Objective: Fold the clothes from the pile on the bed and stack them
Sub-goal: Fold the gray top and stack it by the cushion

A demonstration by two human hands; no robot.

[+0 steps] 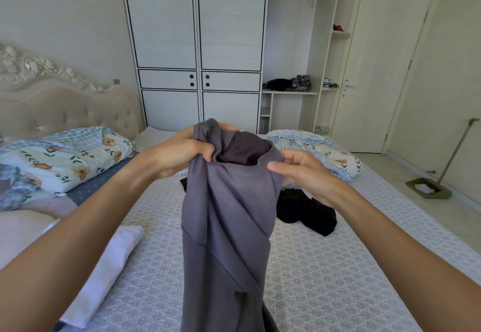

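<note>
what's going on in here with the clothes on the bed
A person stands at the bed holding a grey garment up in the air. The left hand grips one side of its opening and the right hand pinches the other, so the cloth hangs down unfolded. A black garment lies crumpled on the sheet behind it, and something white and folded rests on the left.

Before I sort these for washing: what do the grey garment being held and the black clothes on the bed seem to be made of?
The grey garment looks like soft, matte knit, perhaps cotton jersey: it drapes in smooth folds from both hands and shows stitched seams. The black clothes look like thin matte fabric, crumpled flat on the bed; the weave is too dark to tell.
</note>
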